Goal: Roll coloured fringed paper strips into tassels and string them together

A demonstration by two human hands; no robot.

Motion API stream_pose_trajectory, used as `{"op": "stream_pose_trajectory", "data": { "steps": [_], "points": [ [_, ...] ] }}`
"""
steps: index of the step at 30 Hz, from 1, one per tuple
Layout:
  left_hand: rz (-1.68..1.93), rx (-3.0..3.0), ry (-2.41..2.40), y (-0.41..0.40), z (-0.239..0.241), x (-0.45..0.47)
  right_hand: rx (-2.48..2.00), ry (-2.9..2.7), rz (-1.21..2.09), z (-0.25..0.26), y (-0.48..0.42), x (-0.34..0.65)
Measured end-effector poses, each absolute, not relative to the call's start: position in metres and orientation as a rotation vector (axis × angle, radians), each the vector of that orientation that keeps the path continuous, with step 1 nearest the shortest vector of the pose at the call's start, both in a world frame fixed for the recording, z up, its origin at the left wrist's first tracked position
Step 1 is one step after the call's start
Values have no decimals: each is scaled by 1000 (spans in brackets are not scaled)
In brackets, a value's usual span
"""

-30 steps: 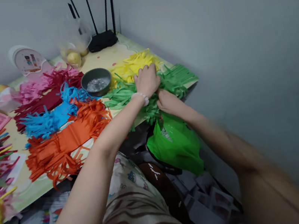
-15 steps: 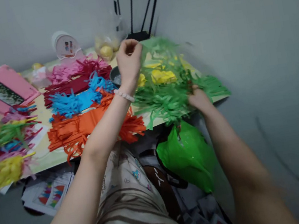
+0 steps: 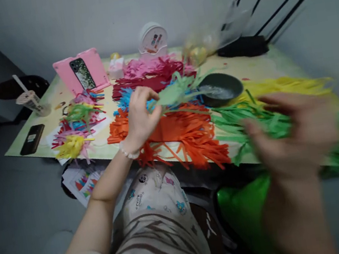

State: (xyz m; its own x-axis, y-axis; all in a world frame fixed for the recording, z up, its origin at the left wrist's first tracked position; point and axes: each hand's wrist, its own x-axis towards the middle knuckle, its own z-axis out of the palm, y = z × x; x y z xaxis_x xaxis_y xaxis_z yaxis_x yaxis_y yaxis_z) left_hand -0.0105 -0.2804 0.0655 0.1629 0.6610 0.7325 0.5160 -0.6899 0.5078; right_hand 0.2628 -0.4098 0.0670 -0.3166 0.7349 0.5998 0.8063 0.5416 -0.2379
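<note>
My left hand [image 3: 143,112] pinches one end of a light green fringed paper piece [image 3: 175,94], lifted over the blue and orange paper. Its loose strips trail to the right and are blurred. Off to the right, my right hand [image 3: 299,132] hovers with thumb and fingers apart, smeared by motion, and nothing shows between them. Below and behind it lies a pile of green fringed paper [image 3: 252,120]. Orange fringed paper [image 3: 173,128] lies beneath my left hand, with blue fringed paper [image 3: 125,99] and dark red fringed paper [image 3: 150,83] farther back.
A dark bowl [image 3: 222,86] stands between the orange and yellow fringed paper [image 3: 287,82]. Multicoloured fringed bundles [image 3: 75,124] lie left. At the back are a pink stand with a phone [image 3: 82,74], a white round tub [image 3: 153,39] and a black router [image 3: 243,46]. A phone [image 3: 32,139] lies front left.
My left hand has carried the green fringed paper from the green pile over to the orange and blue paper. My right hand has come away from the pile. The view has swung left.
</note>
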Motion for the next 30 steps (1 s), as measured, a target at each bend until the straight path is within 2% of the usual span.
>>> {"op": "stream_pose_trajectory", "data": {
  "steps": [2,5,10,13,17,20,24,30],
  "points": [
    [1453,2387,1156,-302,65,-26,-1119,-2036,-318,72,-382,197],
    [1298,2443,1088,-322,68,-57,-1080,-2179,-240,74,-338,136],
    [1143,2255,1037,-315,67,-109,-1173,-2158,262,76,-311,126],
    [1171,2059,977,-300,57,-122,-1204,-2002,559,79,-314,133],
    [1236,1879,875,-289,47,-117,-1179,-1844,769,77,-318,140],
    [1182,1851,765,-289,49,-117,-1088,-1790,816,73,-318,151],
    [849,1889,587,-285,60,-128,-1012,-1836,809,73,-320,165],
    [633,1795,677,-273,71,-120,-931,-2128,574,88,-324,172]
  ]
}}
